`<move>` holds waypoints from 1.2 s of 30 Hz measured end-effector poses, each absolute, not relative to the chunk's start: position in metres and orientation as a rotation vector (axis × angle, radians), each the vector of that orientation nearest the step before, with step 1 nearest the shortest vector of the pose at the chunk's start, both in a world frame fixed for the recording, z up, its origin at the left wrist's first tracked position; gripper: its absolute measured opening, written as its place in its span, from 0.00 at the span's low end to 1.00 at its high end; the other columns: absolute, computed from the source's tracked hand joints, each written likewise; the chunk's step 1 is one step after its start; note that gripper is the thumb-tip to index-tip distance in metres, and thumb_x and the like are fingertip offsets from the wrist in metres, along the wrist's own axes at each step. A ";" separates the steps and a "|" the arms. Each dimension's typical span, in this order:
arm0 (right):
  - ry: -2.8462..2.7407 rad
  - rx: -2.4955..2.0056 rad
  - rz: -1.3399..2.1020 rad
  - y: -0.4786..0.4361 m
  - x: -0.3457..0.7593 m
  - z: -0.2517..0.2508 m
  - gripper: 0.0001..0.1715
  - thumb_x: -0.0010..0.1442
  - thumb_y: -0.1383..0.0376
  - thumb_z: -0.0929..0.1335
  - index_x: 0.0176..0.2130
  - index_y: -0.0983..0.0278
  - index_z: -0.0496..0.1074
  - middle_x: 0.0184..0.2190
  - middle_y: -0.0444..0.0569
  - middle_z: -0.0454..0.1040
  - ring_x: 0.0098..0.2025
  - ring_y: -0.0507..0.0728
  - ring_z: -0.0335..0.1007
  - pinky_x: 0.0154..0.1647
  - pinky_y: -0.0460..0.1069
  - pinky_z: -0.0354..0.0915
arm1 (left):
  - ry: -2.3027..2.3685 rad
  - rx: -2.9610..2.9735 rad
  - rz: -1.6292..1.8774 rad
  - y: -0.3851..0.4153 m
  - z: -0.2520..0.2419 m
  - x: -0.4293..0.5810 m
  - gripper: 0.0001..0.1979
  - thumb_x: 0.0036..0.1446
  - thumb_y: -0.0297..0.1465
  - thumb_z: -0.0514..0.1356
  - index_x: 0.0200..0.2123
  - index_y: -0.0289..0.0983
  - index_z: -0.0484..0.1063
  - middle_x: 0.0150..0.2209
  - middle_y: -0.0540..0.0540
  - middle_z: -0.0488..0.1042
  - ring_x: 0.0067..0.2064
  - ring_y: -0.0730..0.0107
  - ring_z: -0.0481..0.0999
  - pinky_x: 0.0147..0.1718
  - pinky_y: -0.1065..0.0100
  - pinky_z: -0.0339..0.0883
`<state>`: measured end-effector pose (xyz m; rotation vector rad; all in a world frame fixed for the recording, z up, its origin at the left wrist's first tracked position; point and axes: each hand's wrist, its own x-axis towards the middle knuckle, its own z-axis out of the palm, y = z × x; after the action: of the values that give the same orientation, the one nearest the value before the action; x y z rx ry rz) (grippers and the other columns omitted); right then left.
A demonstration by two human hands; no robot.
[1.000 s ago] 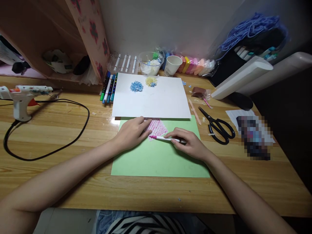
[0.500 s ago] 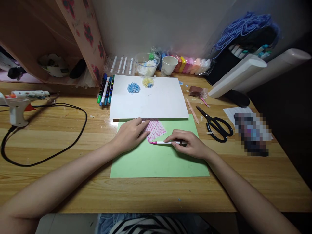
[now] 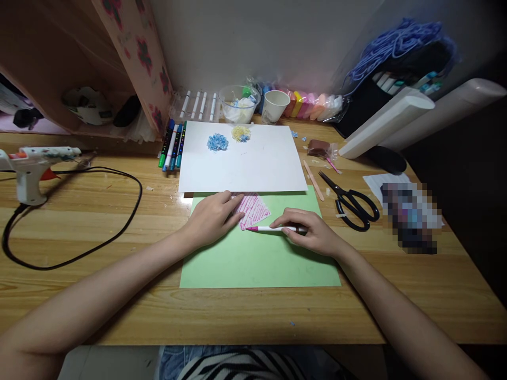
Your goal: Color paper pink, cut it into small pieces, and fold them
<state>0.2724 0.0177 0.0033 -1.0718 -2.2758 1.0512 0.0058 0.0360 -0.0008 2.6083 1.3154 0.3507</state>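
Observation:
My right hand (image 3: 307,230) is closed around a white marker (image 3: 266,229) with a pink tip. The tip points left, at the lower corner of a small piece of paper (image 3: 255,210) covered in pink strokes. On that piece's left side, my left hand (image 3: 212,215) lies flat with fingers stretched out, pressing it down. Beneath both hands spreads a green sheet (image 3: 253,266). A white sheet (image 3: 241,169) overlaps its far edge and bears a blue crumbly clump (image 3: 217,142) and a yellow one (image 3: 240,133) with a blue spot.
Black-handled scissors (image 3: 352,203) and a wooden stick (image 3: 314,180) lie to the right. Several markers (image 3: 172,146) sit left of the white sheet. A glue gun (image 3: 34,171) with a looping cord stands far left. Behind are a paper cup (image 3: 275,105) and a clear bowl (image 3: 238,105).
The marker tip has shifted slightly up and to the right along the corner of the pink-striped paper, with my right hand. My left hand keeps its place.

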 end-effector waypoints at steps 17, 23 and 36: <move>-2.186 -1.179 0.995 0.014 0.267 0.001 0.13 0.62 0.69 0.63 0.45 0.61 0.74 0.31 0.46 0.71 0.29 0.51 0.63 0.29 0.46 0.58 | 1.322 2.631 0.348 0.036 -0.001 0.006 0.19 0.65 0.38 0.49 0.54 0.35 0.66 0.37 0.42 0.71 0.35 0.64 0.70 0.30 0.66 0.59; -2.156 -1.203 0.998 0.014 0.267 0.000 0.14 0.62 0.69 0.63 0.45 0.61 0.73 0.32 0.46 0.71 0.28 0.51 0.62 0.28 0.46 0.58 | 1.325 2.632 0.334 0.035 0.000 0.007 0.19 0.65 0.38 0.50 0.54 0.35 0.66 0.37 0.43 0.71 0.35 0.64 0.70 0.29 0.66 0.58; -2.167 -1.180 1.002 0.015 0.272 -0.001 0.13 0.62 0.69 0.63 0.44 0.60 0.74 0.32 0.47 0.71 0.30 0.52 0.65 0.29 0.46 0.58 | 1.324 2.637 0.339 0.036 -0.001 0.007 0.20 0.65 0.39 0.50 0.55 0.35 0.66 0.38 0.43 0.71 0.36 0.64 0.70 0.30 0.66 0.59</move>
<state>0.2721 0.0153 -0.0011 -1.1795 -2.1671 1.0020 0.0068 0.0359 -0.0012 2.6369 1.3240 0.3389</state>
